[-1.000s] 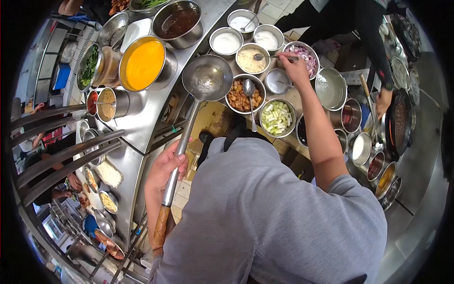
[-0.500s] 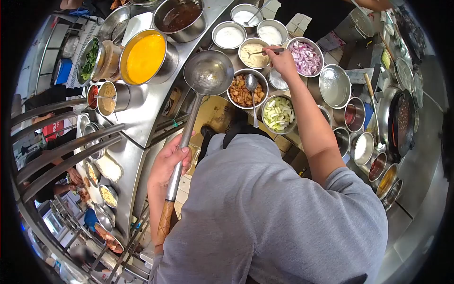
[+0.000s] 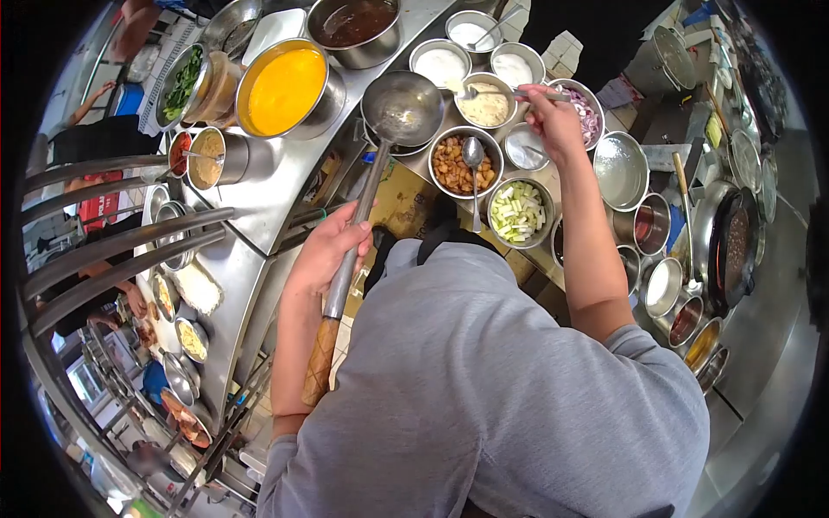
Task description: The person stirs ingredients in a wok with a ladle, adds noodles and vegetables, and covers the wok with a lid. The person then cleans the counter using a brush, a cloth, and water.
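My left hand (image 3: pixel 335 246) is wrapped round the long handle of a steel ladle (image 3: pixel 401 108). The ladle's round bowl faces up with a wet sheen inside, and its handle ends in a wooden grip. My right hand (image 3: pixel 554 125) pinches the handle of a spoon (image 3: pixel 525 93). Some pale stuff sits on the spoon's head, at the left rim of a bowl of pale minced food (image 3: pixel 485 107). Nearby are a bowl of sliced purple onion (image 3: pixel 584 116), browned cubes (image 3: pixel 451 164) with a spoon resting in them, and chopped pale-green vegetable (image 3: pixel 518 220).
Two bowls of white powder (image 3: pixel 440 62) (image 3: pixel 514 67) stand beyond. On the left steel counter are a pot of orange liquid (image 3: pixel 281 91) and a pot of dark sauce (image 3: pixel 354 22). Metal bars (image 3: pixel 129 237) cross the left side. A dark wok (image 3: pixel 734 246) sits at right. Other people work at far left.
My right hand has lifted the spoon with pale stuff from the bowl and shifted it toward the ladle. The ladle has moved slightly right and up in view, along with the whole scene.
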{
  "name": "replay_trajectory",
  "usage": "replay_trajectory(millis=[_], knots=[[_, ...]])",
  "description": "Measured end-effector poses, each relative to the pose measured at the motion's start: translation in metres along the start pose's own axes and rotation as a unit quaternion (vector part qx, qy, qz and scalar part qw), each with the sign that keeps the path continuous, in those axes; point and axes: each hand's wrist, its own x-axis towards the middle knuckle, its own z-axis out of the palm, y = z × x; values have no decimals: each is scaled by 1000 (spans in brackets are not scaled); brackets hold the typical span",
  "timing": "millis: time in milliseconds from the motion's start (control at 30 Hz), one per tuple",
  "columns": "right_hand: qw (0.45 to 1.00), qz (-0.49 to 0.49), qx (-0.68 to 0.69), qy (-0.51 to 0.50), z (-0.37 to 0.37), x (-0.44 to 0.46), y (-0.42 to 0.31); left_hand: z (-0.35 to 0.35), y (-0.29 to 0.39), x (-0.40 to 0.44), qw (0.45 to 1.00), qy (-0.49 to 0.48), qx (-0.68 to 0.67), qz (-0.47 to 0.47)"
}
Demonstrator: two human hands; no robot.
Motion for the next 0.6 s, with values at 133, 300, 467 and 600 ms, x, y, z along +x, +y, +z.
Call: replay_trajectory(millis=[133,300,467,600], knots=[[983,-109,-146,32,8,3,8,2,1,1,999,-27,-35,1],[924,-222,-293,108,21,21,8,4,3,-10,997,-41,-63,16],[888,-265,-363,95,45,58,17,-2,-3,-28,998,-3,-59,2],[866,-265,-417,76,62,79,32,-7,-5,-39,998,0,-68,-4]])
